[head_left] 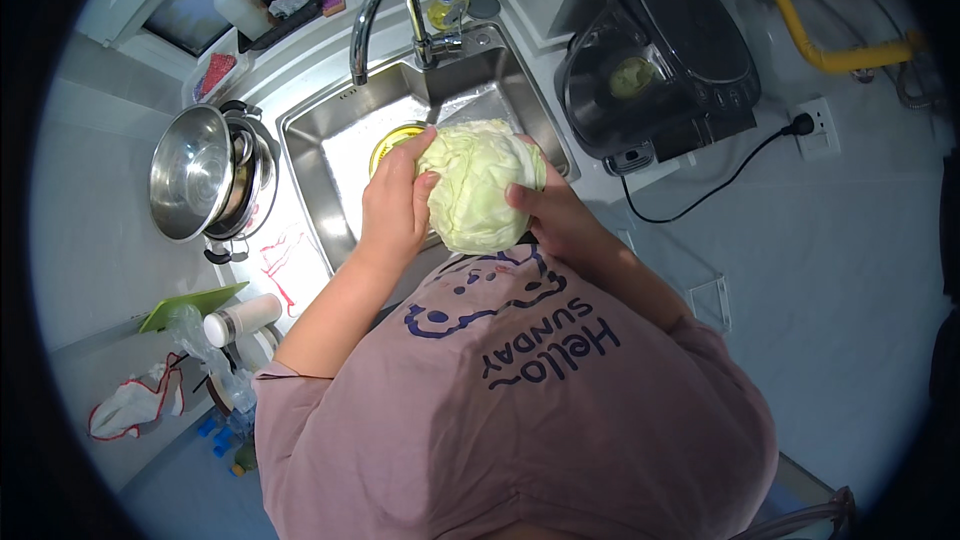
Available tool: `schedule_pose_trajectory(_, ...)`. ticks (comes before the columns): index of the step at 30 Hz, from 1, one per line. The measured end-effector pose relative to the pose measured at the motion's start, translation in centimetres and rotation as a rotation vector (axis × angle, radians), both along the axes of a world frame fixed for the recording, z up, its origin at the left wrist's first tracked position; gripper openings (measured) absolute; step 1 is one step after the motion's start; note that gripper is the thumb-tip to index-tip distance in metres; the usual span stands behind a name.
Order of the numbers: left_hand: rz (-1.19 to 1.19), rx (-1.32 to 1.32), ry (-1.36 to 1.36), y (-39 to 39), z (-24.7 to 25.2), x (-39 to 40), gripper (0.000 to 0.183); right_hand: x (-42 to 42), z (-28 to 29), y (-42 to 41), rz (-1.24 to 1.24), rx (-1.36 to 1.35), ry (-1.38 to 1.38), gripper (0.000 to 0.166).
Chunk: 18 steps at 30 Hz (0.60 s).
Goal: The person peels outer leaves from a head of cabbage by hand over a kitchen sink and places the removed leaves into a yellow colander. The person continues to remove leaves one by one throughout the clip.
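Note:
A pale green head of cabbage [480, 191] is held between my two hands, over the near edge of the stainless steel sink [319, 221]. My left hand [399, 191] presses on its left side, fingertips near the top, thumb on the leaves. Around its right side curls my right hand [551, 202], with the thumb on the front and most fingers hidden behind it. Beyond the cabbage, a round yellow-rimmed item [386, 146] lies in the sink, partly covered by my hand and the cabbage. The chrome faucet [364, 30] arches over the basin; no water stream shows.
Steel pots and a bowl [191, 172] stand left of the sink. A black countertop appliance [690, 30] is at the right, its cord [675, 217] plugged into a wall socket. A pump bottle [446, 0] stands behind the sink. A green board [195, 304] and a white-capped bottle [244, 319] are lower left.

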<state>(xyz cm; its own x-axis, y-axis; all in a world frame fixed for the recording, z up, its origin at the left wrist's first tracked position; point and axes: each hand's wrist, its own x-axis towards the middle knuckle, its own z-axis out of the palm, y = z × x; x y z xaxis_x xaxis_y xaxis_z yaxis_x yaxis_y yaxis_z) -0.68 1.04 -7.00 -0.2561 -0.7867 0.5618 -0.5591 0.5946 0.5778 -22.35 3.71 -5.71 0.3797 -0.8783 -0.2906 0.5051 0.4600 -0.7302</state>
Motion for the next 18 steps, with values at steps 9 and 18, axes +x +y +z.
schedule_pose_trajectory(9, -0.191, -0.095, -0.461, -2.1, 4.4, 2.3, 0.033, -0.4, 0.6, -0.5, 0.052, 0.021, -0.083, 0.085)
schedule_pose_trajectory(18, -0.097, -0.014, -0.370, -6.3, 4.3, 6.6, 0.020, -3.1, -1.8, -0.8, 0.161, -0.033, -0.191, 0.095)
